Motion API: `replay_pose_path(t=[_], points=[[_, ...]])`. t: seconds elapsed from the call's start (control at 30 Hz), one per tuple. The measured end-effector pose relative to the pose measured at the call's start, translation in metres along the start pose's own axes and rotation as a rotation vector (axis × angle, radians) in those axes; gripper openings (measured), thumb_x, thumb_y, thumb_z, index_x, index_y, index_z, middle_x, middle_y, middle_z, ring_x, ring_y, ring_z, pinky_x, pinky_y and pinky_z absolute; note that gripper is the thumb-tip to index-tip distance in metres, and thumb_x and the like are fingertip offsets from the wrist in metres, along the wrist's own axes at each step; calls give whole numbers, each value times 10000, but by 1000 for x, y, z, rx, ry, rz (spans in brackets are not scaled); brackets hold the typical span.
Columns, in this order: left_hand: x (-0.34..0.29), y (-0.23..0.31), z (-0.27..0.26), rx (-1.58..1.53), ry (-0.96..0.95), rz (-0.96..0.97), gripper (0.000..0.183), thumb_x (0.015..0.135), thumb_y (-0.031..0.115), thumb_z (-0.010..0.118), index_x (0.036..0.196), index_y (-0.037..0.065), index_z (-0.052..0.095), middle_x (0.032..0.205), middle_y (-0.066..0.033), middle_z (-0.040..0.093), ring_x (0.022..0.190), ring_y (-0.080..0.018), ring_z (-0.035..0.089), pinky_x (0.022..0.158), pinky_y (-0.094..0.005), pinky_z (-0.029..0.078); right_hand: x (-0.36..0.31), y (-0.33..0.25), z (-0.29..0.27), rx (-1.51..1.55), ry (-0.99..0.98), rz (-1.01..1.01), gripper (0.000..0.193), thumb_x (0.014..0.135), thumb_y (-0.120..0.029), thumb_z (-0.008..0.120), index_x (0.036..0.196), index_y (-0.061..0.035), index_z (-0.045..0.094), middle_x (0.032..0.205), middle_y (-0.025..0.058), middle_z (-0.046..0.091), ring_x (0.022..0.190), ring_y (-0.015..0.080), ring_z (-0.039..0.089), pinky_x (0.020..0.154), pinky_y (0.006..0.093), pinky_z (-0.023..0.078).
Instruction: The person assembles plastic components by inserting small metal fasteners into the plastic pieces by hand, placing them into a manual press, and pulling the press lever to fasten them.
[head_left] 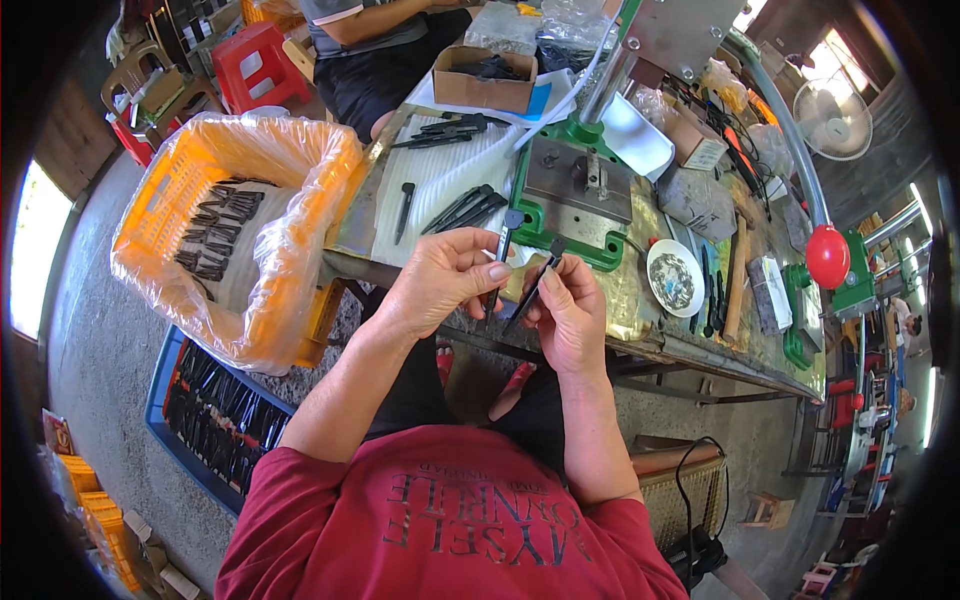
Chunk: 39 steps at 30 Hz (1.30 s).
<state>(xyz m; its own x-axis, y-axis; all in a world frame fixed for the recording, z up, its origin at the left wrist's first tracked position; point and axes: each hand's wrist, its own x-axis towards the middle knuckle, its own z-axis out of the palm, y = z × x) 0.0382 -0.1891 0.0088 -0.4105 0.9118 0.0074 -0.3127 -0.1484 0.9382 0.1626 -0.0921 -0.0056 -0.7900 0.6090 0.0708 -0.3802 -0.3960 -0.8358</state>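
My left hand (445, 280) pinches a slim black rod-like piece (508, 235) with a rounded head, held near upright. Close beside it, my right hand (572, 318) grips a second slim black piece (520, 312), tilted with its head up. Both hands are raised in front of the bench edge, just short of the green press (575, 190) and its steel block. Similar black pieces (466, 208) lie in a bunch on a white foam sheet (385, 235), with a single piece (404, 212) to their left. More black pieces (450, 130) are piled farther back.
Left stands a yellow plastic-lined crate (345, 165) holding rows of dark pieces; below it is a blue crate (165, 365). The press lever's red knob (828, 257) hangs right. A dish (675, 278) and a hammer (738, 270) lie on the bench. Another person (365, 45) sits opposite.
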Motion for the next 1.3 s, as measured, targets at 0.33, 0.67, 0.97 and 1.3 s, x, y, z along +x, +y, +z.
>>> replay_pose_path(t=[0.33,0.67,0.97,1.3], points=[[3,-1,14,136,6,15,264,730,76,608,956,-29,520,702,-69,588,505,-56,510,411,-152,411,4,-6,-3,-32,2,-23,141,786,-146,558,793,-50,455,664,9,492,506,67,436,453,192,366],[8,0,18,181,-19,15,232,730,53,603,936,-19,526,681,-41,581,486,-46,498,422,-149,412,8,-6,-6,-62,15,-10,142,786,-150,559,789,-50,457,632,0,477,471,61,431,415,186,354],[14,7,21,174,-66,15,218,740,67,595,928,-18,525,676,-38,577,502,-47,503,439,-150,413,16,-10,-5,-88,35,-35,148,781,-154,569,782,-44,469,622,-3,476,459,56,428,409,179,350],[29,17,26,206,-90,41,233,740,87,600,932,-22,527,649,-29,566,472,-42,487,419,-147,389,27,-23,-6,-141,33,-105,153,780,-157,571,761,-40,474,588,-1,473,447,54,424,395,178,335]])
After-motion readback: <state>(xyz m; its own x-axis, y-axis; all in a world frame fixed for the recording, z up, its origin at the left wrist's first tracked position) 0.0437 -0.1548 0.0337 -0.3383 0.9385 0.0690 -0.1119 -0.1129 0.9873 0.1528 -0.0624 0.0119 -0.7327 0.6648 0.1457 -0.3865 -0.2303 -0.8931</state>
